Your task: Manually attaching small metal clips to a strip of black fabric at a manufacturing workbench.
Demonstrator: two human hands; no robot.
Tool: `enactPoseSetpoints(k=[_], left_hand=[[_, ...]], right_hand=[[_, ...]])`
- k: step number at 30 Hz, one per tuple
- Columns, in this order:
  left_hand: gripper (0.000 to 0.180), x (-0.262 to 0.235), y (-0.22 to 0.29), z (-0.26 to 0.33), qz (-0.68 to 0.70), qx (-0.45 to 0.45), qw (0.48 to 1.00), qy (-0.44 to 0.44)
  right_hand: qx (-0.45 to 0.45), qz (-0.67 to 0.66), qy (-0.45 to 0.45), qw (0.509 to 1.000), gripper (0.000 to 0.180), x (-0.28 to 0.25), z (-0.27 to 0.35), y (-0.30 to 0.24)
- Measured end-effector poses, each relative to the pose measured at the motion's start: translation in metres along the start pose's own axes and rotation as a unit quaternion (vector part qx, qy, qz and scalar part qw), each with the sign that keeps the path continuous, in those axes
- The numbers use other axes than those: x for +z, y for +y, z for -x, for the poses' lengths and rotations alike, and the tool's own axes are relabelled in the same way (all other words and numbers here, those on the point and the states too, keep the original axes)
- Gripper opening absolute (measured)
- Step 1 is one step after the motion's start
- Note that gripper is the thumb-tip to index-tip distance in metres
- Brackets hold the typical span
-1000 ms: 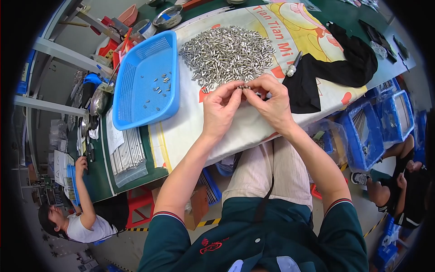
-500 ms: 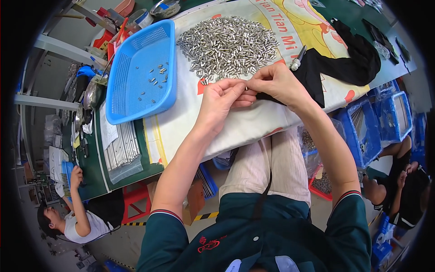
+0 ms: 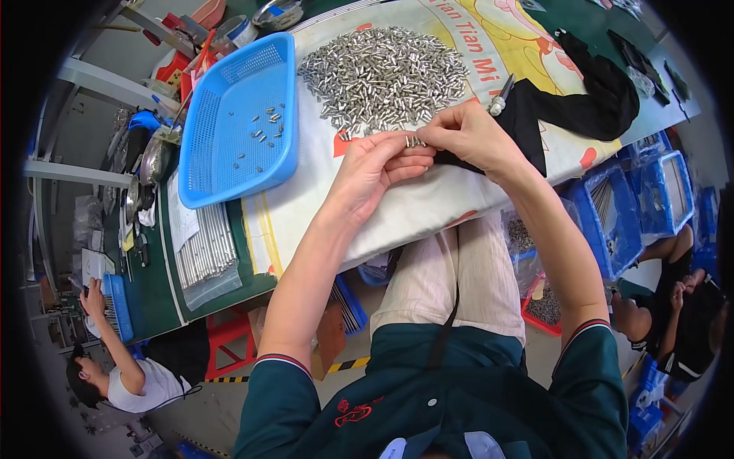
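Note:
A large heap of small shiny metal pins [image 3: 386,76] lies on the printed cloth in front of me. At the heap's near edge my two hands meet. My left hand [image 3: 382,164] is turned partly palm up, its fingers curled, with a few metal pins [image 3: 414,141] showing at the fingertips. My right hand [image 3: 472,139] pinches at the same pins with thumb and forefinger; exactly what sits between those tips is hidden. Left of the heap stands a blue plastic basket [image 3: 229,99] with several small pins scattered in it.
A black cloth [image 3: 592,111] and a pointed tool with a wrapped handle [image 3: 501,99] lie right of the heap. Bundled metal rods [image 3: 205,256] rest below the basket. Blue crates [image 3: 608,222] stand at the lower right. Co-workers sit at far left and far right.
My left fingers have opened slightly, so more pins show at their tips. My right hand stays close by, still pinching. The co-worker at left has moved a hand.

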State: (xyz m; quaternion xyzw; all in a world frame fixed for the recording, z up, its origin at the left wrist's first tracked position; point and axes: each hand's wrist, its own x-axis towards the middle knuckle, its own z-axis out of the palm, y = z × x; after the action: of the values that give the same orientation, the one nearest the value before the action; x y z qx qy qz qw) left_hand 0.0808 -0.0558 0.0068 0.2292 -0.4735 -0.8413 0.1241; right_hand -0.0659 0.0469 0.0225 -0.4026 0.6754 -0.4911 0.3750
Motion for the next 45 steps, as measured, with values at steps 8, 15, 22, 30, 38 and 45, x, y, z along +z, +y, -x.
enactPoseSetpoints(k=[8, 15, 22, 30, 38, 45], left_hand=[[0.025, -0.008, -0.002, -0.002, 0.100, -0.014, 0.993, -0.053], [0.025, -0.028, 0.029, 0.026, 0.119, -0.027, 0.990, -0.070], [0.030, -0.064, 0.111, 0.054, -0.046, 0.132, 0.990, 0.032], [0.042, -0.110, 0.116, 0.048, -0.642, 0.326, 0.634, 0.282], [0.014, -0.028, 0.048, 0.045, -0.627, 0.375, 0.664, 0.158], [0.007, -0.027, 0.006, 0.020, -0.619, 0.326, 0.710, 0.085]], right_hand=[[-0.030, 0.063, 0.019, 0.997, 0.033, 0.007, 0.001, -0.001], [-0.093, 0.056, 0.066, 0.992, 0.028, 0.011, 0.003, -0.003], [-0.242, 0.265, 0.039, 0.933, 0.009, 0.037, -0.003, 0.004], [-0.409, 0.482, 0.018, 0.775, 0.006, 0.069, -0.025, 0.008], [-0.288, 0.446, 0.262, 0.806, 0.012, -0.029, -0.049, 0.014], [-0.042, 0.469, 0.263, 0.842, 0.016, -0.116, -0.063, 0.042]])
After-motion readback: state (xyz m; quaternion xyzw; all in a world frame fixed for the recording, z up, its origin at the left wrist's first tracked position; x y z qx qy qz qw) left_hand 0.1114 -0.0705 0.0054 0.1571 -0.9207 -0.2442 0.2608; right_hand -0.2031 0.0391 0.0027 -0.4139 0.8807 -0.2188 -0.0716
